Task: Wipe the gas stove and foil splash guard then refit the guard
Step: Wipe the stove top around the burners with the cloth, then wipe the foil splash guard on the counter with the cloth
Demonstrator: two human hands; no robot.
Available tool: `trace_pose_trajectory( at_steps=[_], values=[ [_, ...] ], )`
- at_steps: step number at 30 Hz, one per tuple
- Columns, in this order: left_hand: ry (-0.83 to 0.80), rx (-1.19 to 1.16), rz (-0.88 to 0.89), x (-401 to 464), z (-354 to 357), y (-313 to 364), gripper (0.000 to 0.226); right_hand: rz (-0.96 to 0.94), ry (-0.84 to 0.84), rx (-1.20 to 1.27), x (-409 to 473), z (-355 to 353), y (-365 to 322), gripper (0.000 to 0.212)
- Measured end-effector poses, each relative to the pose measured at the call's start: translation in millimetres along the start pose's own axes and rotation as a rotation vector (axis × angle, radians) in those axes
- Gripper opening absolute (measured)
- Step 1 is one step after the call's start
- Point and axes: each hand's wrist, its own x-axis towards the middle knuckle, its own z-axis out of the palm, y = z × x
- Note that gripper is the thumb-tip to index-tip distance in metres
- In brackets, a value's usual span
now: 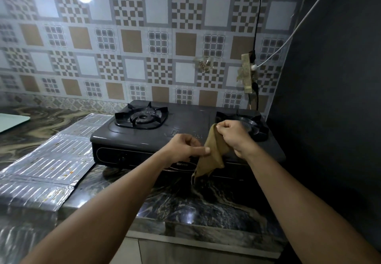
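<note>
Both hands hold a brown cloth [212, 152] in the air over the front edge of the stove [185, 138]. The left hand [185, 148] pinches the cloth's lower side between thumb and curled fingers; the right hand [233, 133] grips its upper end in a closed fist. The cloth hangs slack between them, its free end dangling just above the desk [206, 199], touching nothing that can be seen.

The stove sits on the desk against the tiled wall [123, 47], both burner grates in place. The foil guard [47, 160] lies flat on the desk to the left of the stove, its near edge touching or nearly touching the stove's side, with orange-brown specks on its ribbed surface.

Judging from this, wiping has not begun and the cloth is being opened or folded.

Risks from here: the cloth could snag on the prongs of the right grate [245, 125] and shift it. Pressing hard on the thin foil may crease or tear it, or slide it along the desk. A cable [255, 36] and cord hanging at the right corner could be caught by a raised arm when the guard is refitted.
</note>
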Motion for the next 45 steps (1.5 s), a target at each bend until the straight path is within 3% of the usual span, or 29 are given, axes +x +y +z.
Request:
trace_pose_trajectory(
  at_steps=[4,8,12,17,20,24,30,35,38,41,43,45],
  values=[
    [0.0,0.077,-0.029,-6,0,-13,0.062,-0.1,-0.075,-0.063,0,23,-15,0.021],
    [0.102,0.037,-0.091,-16,-18,-20,0.014,-0.194,-0.159,-0.158,9,46,-26,0.013],
    [0.231,0.002,-0.14,-27,-55,-32,0.025,-0.212,-0.252,-0.232,16,68,-37,0.02],
    [0.353,0.009,-0.163,-30,-105,-47,0.036,-0.103,-0.513,-0.197,14,99,-53,0.027],
    [0.418,-0.042,-0.187,-36,-132,-54,0.037,-0.038,-0.723,-0.197,14,120,-61,0.052],
    [0.465,-0.041,-0.211,-46,-167,-67,0.023,-0.033,-0.968,-0.18,16,159,-70,0.025],
    [0.687,-0.116,-0.247,-67,-215,-116,0.009,0.161,-0.98,0.374,22,236,-79,0.021],
    [0.983,-0.114,-0.419,-108,-263,-186,0.013,0.209,-0.945,0.555,19,305,-92,0.018],
    [1.069,-0.133,-0.567,-141,-284,-236,0.01,0.164,-0.87,0.499,15,350,-91,0.023],
    [1.144,-0.178,-0.703,-173,-293,-281,0.021,0.108,-0.737,0.362,13,395,-84,0.023],
    [1.156,-0.218,-0.815,-194,-292,-303,0.012,0.063,-0.691,0.263,13,424,-77,0.026],
    [1.18,-0.271,-0.91,-211,-289,-325,0.029,0.007,-0.717,0.149,16,448,-73,0.034]
  ],
)
